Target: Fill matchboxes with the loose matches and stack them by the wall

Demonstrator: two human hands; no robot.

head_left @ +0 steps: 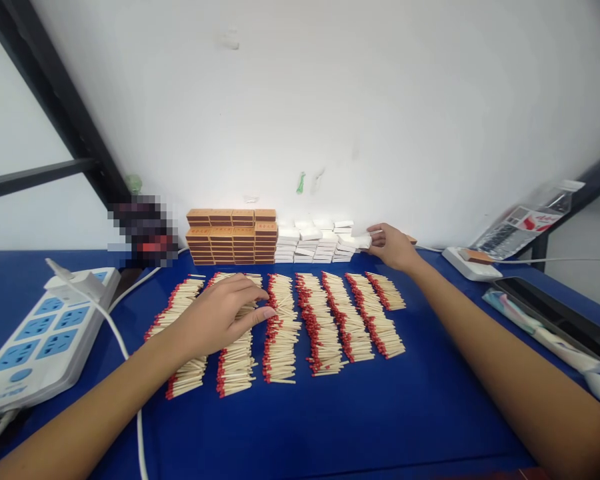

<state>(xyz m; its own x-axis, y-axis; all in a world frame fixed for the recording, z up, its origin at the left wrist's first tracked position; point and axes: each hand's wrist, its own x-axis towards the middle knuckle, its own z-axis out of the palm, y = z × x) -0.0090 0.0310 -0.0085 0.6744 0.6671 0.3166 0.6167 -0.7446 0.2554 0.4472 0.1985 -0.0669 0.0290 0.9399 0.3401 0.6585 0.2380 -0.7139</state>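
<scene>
Several rows of red-tipped matches (280, 333) lie side by side on the blue table (330, 427). My left hand (220, 313) hovers over the left rows, palm down, thumb apart from the curved fingers, with nothing seen in it. At the back, my right hand (393, 247) pinches a small white matchbox tray (363, 241) at the right end of the stacked white trays (314, 243). Left of these, brown and orange matchboxes (230, 243) stand in a neat stack against the wall. The underside of my left hand is hidden.
A white power strip (55, 333) with blue sockets and a cable lies on the left. To the right are a phone (555, 317), a plastic packet (535, 333), a white adapter (473, 265) and a tilted clear bottle (530, 220). A white wall (330, 100) closes the back.
</scene>
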